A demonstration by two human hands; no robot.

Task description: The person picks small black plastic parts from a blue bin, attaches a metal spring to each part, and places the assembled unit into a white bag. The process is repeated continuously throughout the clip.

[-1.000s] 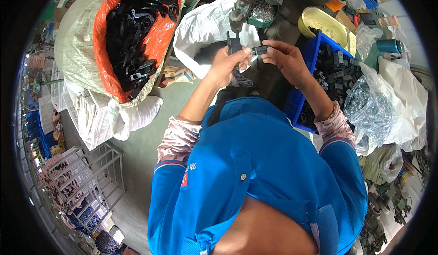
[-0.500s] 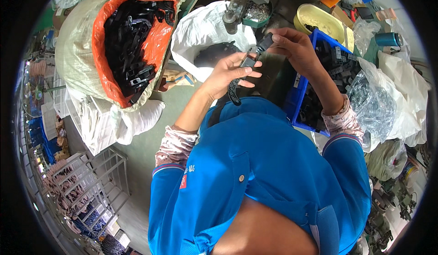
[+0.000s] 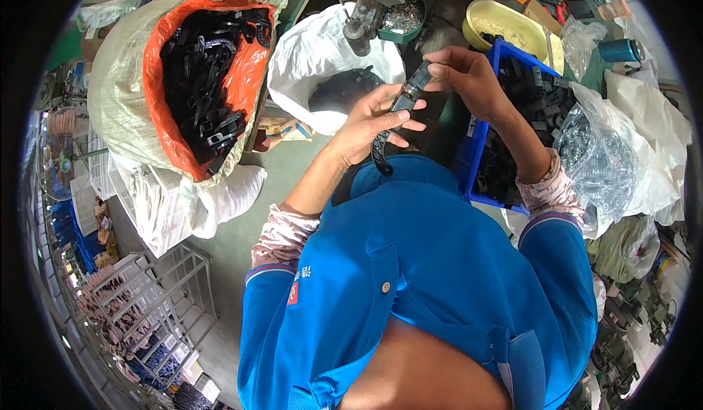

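My left hand (image 3: 366,124) holds a black plastic part with a curved, slotted arm (image 3: 381,153), its thumb on top and its other fingers spread beneath. The arm hangs below the palm. At the part's upper end sits a small dark block (image 3: 419,77), pinched between the thumb and fingers of my right hand (image 3: 465,80). Block and part lie in one slanting line and appear to touch; how they join is too small to tell. Below the hands is the front of my blue shirt (image 3: 439,227).
A woven sack with an orange liner (image 3: 151,80) holds black curved parts at left. Beside it stands a white sack (image 3: 293,65). A blue crate (image 3: 472,157) of dark blocks is at right, near a yellow tub (image 3: 476,16). Machine metalwork (image 3: 359,29) juts in beyond my hands.
My right hand has brought the small block down and closer against the part in my left hand. The gap between them has narrowed. The view has shifted slightly.
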